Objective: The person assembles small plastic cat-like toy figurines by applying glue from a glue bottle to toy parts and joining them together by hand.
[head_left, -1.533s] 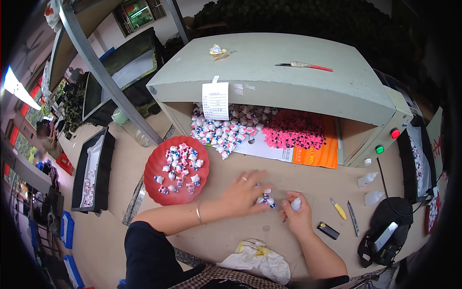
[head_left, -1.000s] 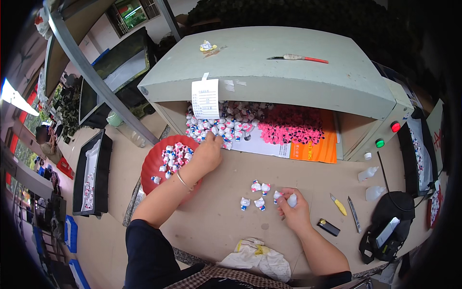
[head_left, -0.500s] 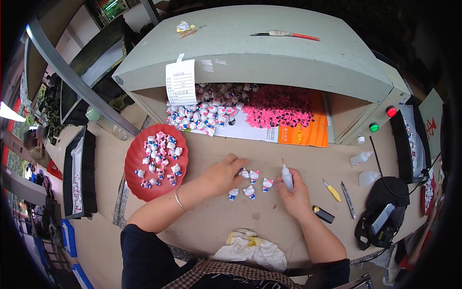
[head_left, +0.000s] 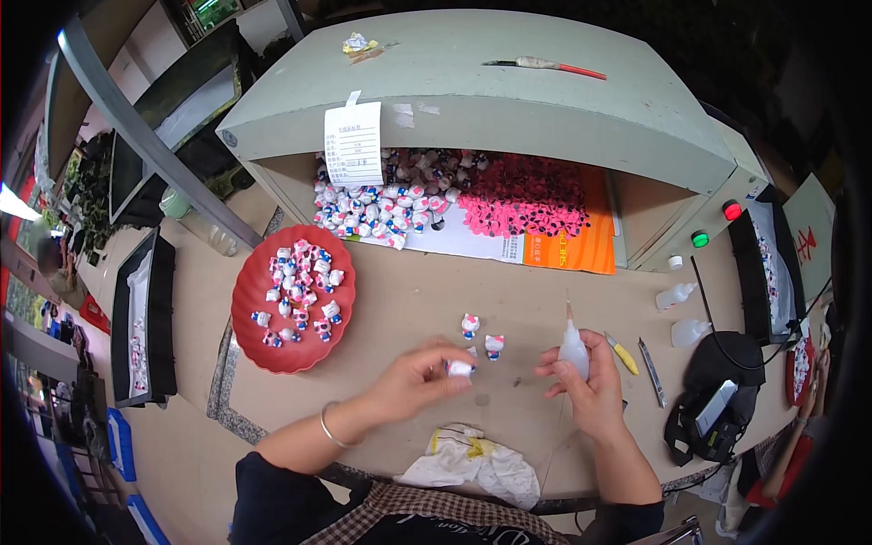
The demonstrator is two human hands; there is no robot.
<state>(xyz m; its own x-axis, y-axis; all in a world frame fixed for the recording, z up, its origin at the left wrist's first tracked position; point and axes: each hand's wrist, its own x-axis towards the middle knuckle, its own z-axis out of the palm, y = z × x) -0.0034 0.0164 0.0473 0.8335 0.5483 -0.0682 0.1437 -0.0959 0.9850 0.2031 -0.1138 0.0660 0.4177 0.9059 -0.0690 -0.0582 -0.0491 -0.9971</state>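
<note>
Just below the centre of the frame, the left grip (head_left: 416, 380) is pinched between thumb and fingers around a small white figurine with blue and pink paint (head_left: 460, 369); the fingers hide part of it. Right of centre, the right grip (head_left: 584, 389) is wrapped around a translucent white squeeze bottle with a long thin tip (head_left: 574, 352), held with the tip pointing to the top of the frame.

Two matching white figurines with pink and blue details (head_left: 494, 347) lie on the beige worktop (head_left: 409, 295) just above the left grip, and part of another shows beside its fingertips. More painted figurines fill a red scalloped bowl (head_left: 247, 309) at the left of the frame.

The held figurine looks light, stiff and smooth, perhaps a little slippery; its paint may mark, so a gentle pinch across the sides of the rounded head seems best. The bottle looks light and soft-walled: hard pressure would likely force liquid out, if it holds any. Its body is the place to take hold, since the slender tip could probably bend.
</note>
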